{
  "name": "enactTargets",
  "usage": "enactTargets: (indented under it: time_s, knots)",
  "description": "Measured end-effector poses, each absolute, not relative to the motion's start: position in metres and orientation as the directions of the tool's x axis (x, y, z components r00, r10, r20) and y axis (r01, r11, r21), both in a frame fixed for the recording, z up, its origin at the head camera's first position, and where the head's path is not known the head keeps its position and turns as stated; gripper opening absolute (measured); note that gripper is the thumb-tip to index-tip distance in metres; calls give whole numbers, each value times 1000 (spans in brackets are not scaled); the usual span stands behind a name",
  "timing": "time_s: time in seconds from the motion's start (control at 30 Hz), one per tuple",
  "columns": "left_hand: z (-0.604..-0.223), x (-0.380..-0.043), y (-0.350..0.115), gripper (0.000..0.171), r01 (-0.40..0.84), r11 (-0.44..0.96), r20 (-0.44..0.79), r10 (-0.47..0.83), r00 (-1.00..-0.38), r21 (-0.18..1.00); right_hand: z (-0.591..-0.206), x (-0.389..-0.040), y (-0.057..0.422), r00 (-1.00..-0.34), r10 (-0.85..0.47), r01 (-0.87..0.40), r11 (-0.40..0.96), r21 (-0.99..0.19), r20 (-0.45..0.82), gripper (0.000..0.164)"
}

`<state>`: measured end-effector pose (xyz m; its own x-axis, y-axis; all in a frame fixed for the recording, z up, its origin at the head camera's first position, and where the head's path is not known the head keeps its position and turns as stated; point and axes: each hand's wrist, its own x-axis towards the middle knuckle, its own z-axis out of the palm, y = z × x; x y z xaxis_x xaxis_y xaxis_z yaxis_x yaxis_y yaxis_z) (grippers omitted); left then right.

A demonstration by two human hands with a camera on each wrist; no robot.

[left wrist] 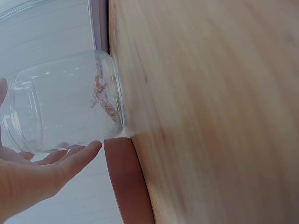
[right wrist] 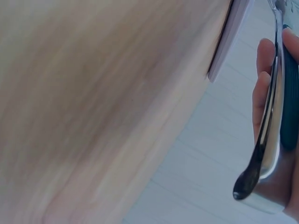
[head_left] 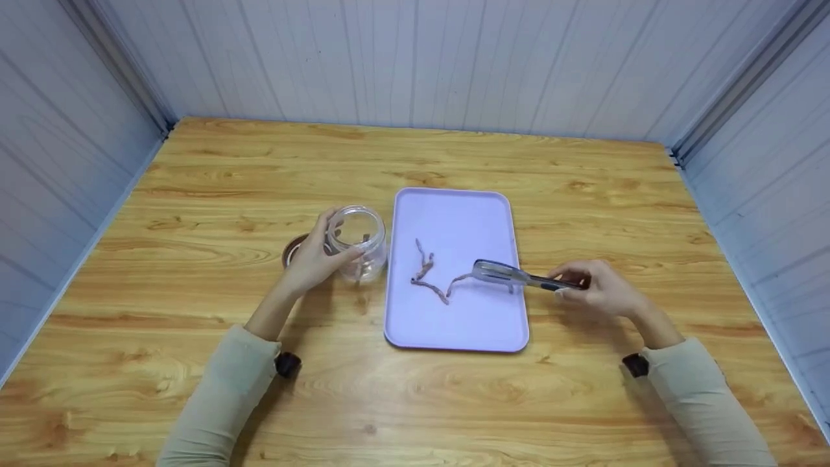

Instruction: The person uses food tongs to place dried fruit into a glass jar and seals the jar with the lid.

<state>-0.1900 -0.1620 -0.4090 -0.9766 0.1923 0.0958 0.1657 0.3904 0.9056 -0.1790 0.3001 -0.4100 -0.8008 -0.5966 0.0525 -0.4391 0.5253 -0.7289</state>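
My left hand (head_left: 316, 259) holds a clear jar (head_left: 368, 266) near its open mouth, thumb on one side and fingers on the other. In the left wrist view the jar (left wrist: 70, 100) stands on the table with brown, shrivelled pieces (left wrist: 103, 95) at its bottom. Over the lilac tray (head_left: 457, 217) reach metal tongs (head_left: 499, 272), gripped at the handle by my right hand (head_left: 600, 288). Thin brown strips (head_left: 429, 290) lie on the tray; one touches or passes under the tongs' tip, I cannot tell which. Dark handle grips (right wrist: 290, 93) show in the right wrist view.
A round brown lid (head_left: 290, 250) lies beside the jar, partly hidden by my left hand. The tray sits just right of the jar on the wood-grain table (head_left: 415, 408). Pale panel walls (head_left: 441, 65) stand behind and at both sides.
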Motion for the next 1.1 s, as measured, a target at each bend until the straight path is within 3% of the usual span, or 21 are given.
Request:
enactTargets:
  time_s: [0.27,1.1]
  knots:
    - [-409,-191,-162,81,162,407,90,190,-978,899,-374,-167,285,-803,-590,-452,520,-725,79,20]
    - [-410,-190,-162,81,147,396,80,180,-980,906,-337,-177,270,-781,-602,-546,527,-652,168,17]
